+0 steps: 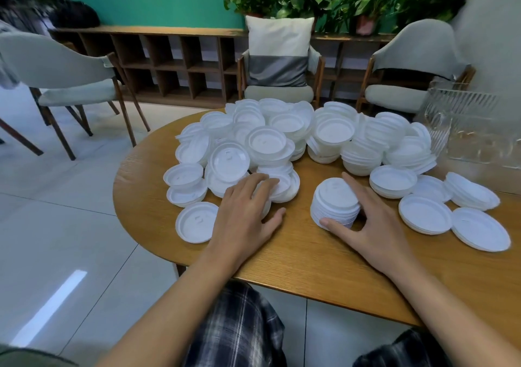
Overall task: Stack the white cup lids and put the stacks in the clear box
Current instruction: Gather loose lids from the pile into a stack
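My right hand (377, 225) grips one white plastic lid stack (335, 200); my left hand (245, 214) lies spread on uncountable loose lids (267, 144). One clear ribbed box (465, 118) beyond is cropped.

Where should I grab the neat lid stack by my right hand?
Grip the lid stack low on its side wall, right hand from the right: thumb in front, fingers behind. It stands upright, lids only nested, so a high grip likely leaves some behind.

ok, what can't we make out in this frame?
Head view:
- Clear ribbed plastic box: cut by right edge, contents unclear through the ribbing.
- Left hand: its own back hides whether it grips a lid.
- Neat white lid stack: right hand covers its right side; lid count too fine.
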Motion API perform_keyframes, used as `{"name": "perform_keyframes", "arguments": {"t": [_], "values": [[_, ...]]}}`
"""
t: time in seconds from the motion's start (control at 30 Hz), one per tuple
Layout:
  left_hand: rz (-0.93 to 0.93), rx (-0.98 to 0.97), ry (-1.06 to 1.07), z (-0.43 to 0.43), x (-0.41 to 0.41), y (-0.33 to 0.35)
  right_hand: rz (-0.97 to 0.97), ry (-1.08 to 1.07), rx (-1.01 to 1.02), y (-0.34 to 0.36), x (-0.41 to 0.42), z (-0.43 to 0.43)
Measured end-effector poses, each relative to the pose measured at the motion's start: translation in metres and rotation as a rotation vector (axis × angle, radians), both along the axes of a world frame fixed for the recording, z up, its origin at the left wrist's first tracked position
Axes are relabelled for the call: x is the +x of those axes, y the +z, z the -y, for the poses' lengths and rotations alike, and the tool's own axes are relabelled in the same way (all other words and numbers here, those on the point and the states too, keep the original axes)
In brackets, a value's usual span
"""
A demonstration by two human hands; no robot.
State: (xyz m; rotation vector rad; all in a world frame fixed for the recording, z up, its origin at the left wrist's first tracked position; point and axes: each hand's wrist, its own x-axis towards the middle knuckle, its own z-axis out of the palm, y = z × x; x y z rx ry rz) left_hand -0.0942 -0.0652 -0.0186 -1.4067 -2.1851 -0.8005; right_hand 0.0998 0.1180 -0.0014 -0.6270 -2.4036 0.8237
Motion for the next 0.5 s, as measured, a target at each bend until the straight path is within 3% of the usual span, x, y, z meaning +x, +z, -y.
{"name": "perform_keyframes", "arguments": {"t": [0.5], "values": [[-0.072,0.038,-0.280,-0.041,0.008,0.002,0.012,-0.032,0.015,0.002,0.014,-0.005]]}}
